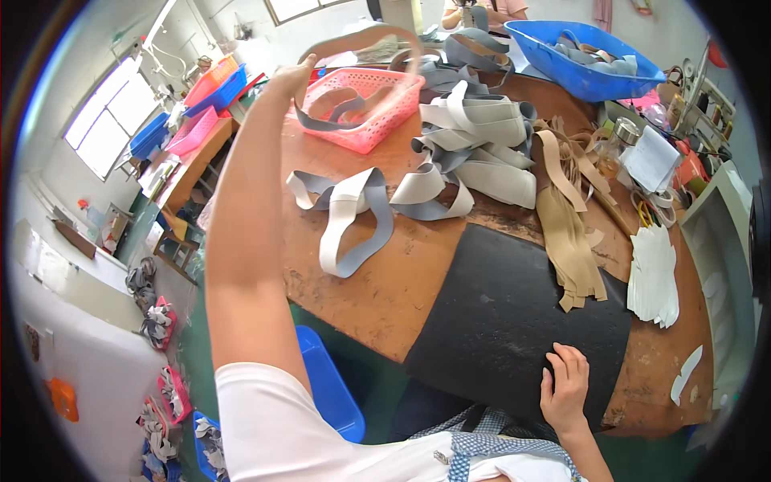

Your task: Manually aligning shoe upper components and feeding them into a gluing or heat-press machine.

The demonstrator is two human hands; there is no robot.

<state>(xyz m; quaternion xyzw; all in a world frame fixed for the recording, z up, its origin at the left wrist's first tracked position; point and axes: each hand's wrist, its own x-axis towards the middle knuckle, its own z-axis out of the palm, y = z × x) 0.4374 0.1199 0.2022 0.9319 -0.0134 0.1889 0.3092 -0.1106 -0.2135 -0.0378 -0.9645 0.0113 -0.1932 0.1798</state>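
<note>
My left arm reaches far out over the table, and my left hand point(295, 79) is closed on the end of a grey strip point(365, 36). This strip arches over a pink perforated basket point(361, 138) and looks blurred at its right side. More grey and brown strips lie in the basket. My right hand point(567, 384) rests on a black mat point(490, 321) at the near edge, empty, its fingers loosely bent and a little apart. Beyond the mat lies a pile of white and grey strips point(482, 153), with one looped strip point(353, 217) to its left.
Tan strips point(570, 249) overlap the mat's far right. White cut pieces point(652, 277) lie beside them. A blue basin point(586, 80) with strips stands at the back right, near a jar point(618, 136). A blue tub point(329, 386) is below the table edge. Another person point(498, 10) sits opposite.
</note>
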